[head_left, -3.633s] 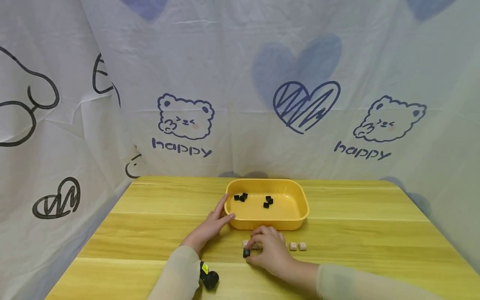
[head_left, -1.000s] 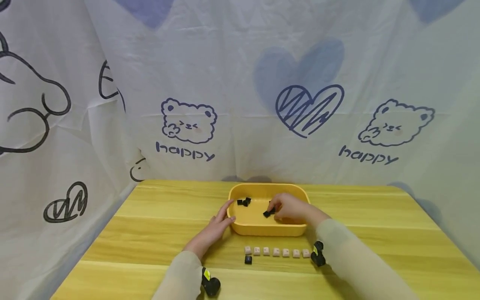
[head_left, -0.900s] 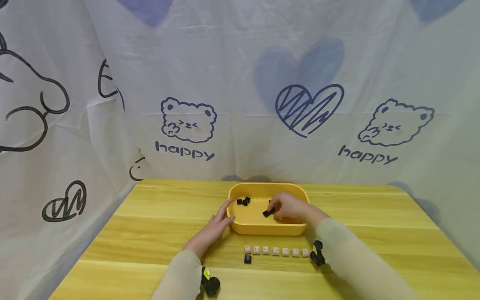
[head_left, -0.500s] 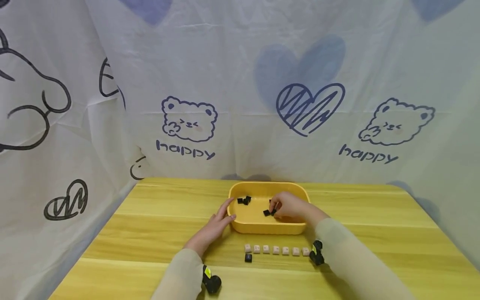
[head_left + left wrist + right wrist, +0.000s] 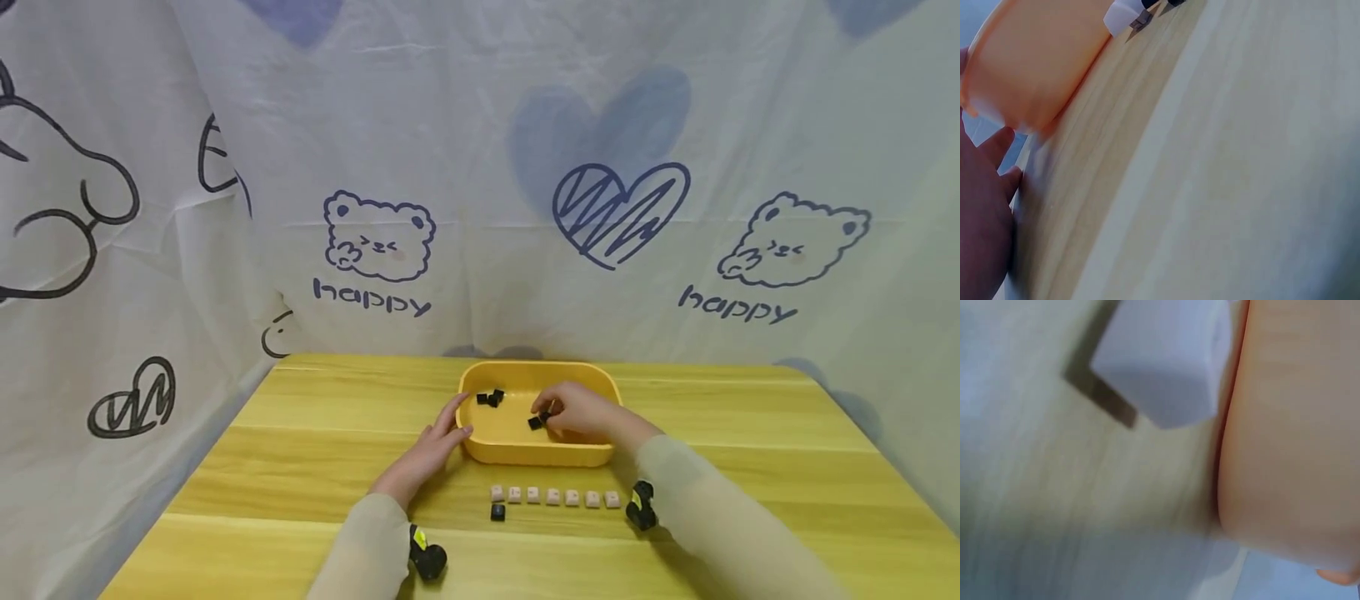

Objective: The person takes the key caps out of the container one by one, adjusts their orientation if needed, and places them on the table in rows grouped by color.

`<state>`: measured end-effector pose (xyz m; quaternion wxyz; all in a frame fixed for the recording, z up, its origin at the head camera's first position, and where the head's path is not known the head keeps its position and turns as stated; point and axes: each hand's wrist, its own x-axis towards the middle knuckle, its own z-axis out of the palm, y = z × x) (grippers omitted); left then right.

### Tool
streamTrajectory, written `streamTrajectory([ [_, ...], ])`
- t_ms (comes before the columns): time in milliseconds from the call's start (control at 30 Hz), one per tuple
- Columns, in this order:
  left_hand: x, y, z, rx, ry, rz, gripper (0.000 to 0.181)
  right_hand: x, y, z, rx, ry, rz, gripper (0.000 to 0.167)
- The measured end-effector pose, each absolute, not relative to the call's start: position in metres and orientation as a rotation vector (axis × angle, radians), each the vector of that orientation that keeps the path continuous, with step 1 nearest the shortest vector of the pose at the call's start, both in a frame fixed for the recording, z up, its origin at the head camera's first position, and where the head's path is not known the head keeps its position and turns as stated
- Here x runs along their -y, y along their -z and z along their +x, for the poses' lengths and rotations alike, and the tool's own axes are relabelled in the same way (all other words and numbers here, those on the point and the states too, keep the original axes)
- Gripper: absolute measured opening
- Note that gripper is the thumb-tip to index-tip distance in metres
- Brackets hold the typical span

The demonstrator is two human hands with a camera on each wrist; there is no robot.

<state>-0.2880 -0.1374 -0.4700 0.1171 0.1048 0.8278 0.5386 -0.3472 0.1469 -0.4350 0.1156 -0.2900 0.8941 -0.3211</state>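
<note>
A yellow tray (image 5: 537,455) stands on the table, with several small black keycaps (image 5: 482,399) in its left part. My left hand (image 5: 427,454) rests on the tray's left end, fingers spread along the rim; the left wrist view shows this hand (image 5: 982,206) beside the tray wall (image 5: 1047,62). Inside the tray my right hand (image 5: 577,410) has its fingertips at a black keycap (image 5: 545,416), which it pinches or touches; another black keycap (image 5: 535,423) lies just left of it. In the right wrist view the hand is out of sight and the tray wall (image 5: 1291,437) fills the right side.
In front of the tray a row of several white keycaps (image 5: 552,497) lies on the wooden table (image 5: 300,467). One black keycap (image 5: 498,512) sits below the row's left end. A white keycap (image 5: 1160,362) looms large in the right wrist view. A printed cloth (image 5: 480,275) hangs behind.
The right hand has gone from the black keycap in front of the white row into the tray. Over the last half second its fingers have shifted slightly at the keycaps. The left hand stays on the tray.
</note>
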Motion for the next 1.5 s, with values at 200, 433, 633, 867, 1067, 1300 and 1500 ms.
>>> streamTrajectory([
  [200,0.133,0.469,-0.289,-2.414,-1.56,0.298,0.061,-0.156,0.426,-0.339,-2.698,1.018,-0.919,0.023],
  [433,0.136,0.471,-0.289,-2.401,-1.584,0.251,0.061,-0.155,0.406,-0.32,-2.706,1.086,-0.982,0.023],
  [633,0.137,0.472,-0.29,-2.402,-1.586,0.258,0.061,-0.153,0.399,-0.303,-2.678,1.141,-0.987,0.025],
  [867,0.137,0.473,-0.291,-2.398,-1.582,0.256,0.062,-0.149,0.391,-0.277,-2.62,1.231,-0.961,0.025],
  [1067,0.136,0.471,-0.29,-2.395,-1.587,0.252,0.062,-0.143,0.389,-0.257,-2.573,1.318,-1.012,0.022],
  [1300,0.136,0.47,-0.29,-2.392,-1.58,0.253,0.062,-0.137,0.392,-0.234,-2.557,1.336,-0.997,0.023],
  [1500,0.136,0.471,-0.289,-2.383,-1.586,0.273,0.061,-0.134,0.403,-0.224,-2.553,1.323,-0.983,0.023],
])
